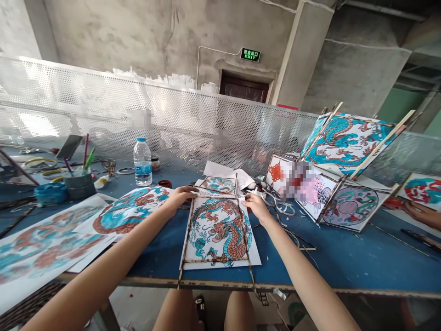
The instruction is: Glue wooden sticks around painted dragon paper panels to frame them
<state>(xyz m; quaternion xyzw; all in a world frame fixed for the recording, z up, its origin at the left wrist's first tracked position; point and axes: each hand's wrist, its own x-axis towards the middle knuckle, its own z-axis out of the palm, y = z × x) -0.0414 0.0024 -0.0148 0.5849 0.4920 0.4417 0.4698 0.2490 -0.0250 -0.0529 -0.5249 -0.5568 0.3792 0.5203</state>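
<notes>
A paper sheet with a painted dragon (220, 232) lies on the blue table (344, 262) in front of me, with thin bamboo sticks (186, 241) laid over it as a frame. My left hand (181, 196) rests on the far left corner of the frame, fingers curled on the top stick. My right hand (255, 204) pinches the far right corner where the sticks cross. A smaller dragon panel (218, 185) lies just beyond both hands.
Large dragon prints (127, 211) cover the table's left side. A water bottle (142, 162), a cup of brushes (78, 181) and tape rolls stand at the back left. Finished framed panels (347, 140) lean at the right. Another person's hand (422, 212) shows at far right. Perforated metal screen behind.
</notes>
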